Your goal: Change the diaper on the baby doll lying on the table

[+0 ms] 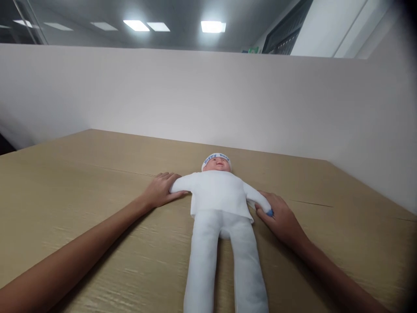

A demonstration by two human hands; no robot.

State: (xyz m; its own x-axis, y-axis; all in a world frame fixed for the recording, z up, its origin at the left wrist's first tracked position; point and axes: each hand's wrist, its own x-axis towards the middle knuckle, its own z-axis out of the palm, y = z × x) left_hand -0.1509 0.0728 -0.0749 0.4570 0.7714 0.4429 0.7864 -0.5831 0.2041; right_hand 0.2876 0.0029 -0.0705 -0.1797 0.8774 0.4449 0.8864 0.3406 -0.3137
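Doll (219,191), one, face-up on worktop (130,256); head (218,164) toward wall (208,100), long axis between left grip (160,190) and right grip (282,219), each clasping a sleeve (185,182).

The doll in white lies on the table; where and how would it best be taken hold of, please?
Probably around the broad torso of the doll, just below the armpits, with the left hand and right hand each coming from its own side. The doll lies face up on the table, its arms angled outward, so both flanks look reachable.
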